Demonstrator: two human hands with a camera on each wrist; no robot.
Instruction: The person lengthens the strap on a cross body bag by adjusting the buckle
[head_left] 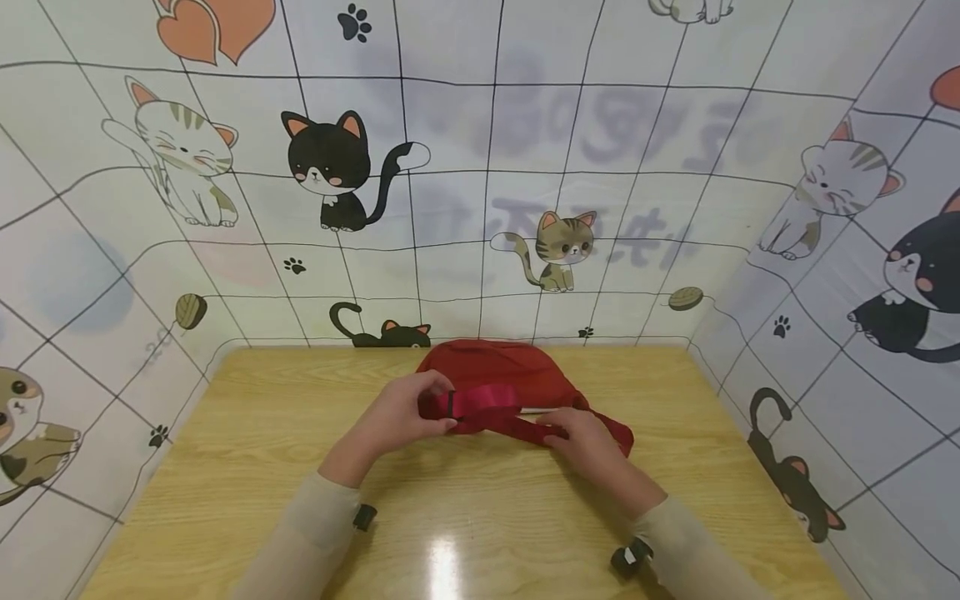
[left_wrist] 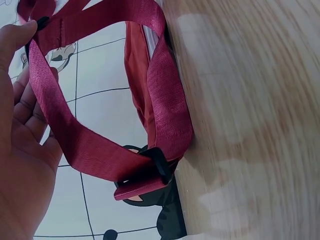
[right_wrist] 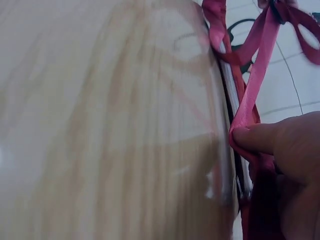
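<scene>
A red waist bag (head_left: 498, 367) lies near the back of the table, its magenta strap (head_left: 487, 402) looped up in front of it. My left hand (head_left: 401, 412) pinches the strap at a black slider (left_wrist: 42, 22) between thumb and fingers. Below that hand, the strap hangs in a wide loop with another black buckle (left_wrist: 161, 165) on it. My right hand (head_left: 588, 442) pinches a stretch of the same strap by the bag's right end. Between the hands the strap runs fairly straight in the right wrist view.
The bag rests on a light wood table (head_left: 465, 517) with a glare spot near the front. A white cloth wall (head_left: 450, 192) printed with cartoon cats and grid lines stands behind and at both sides. Black wrist devices (head_left: 632, 558) sit on both forearms.
</scene>
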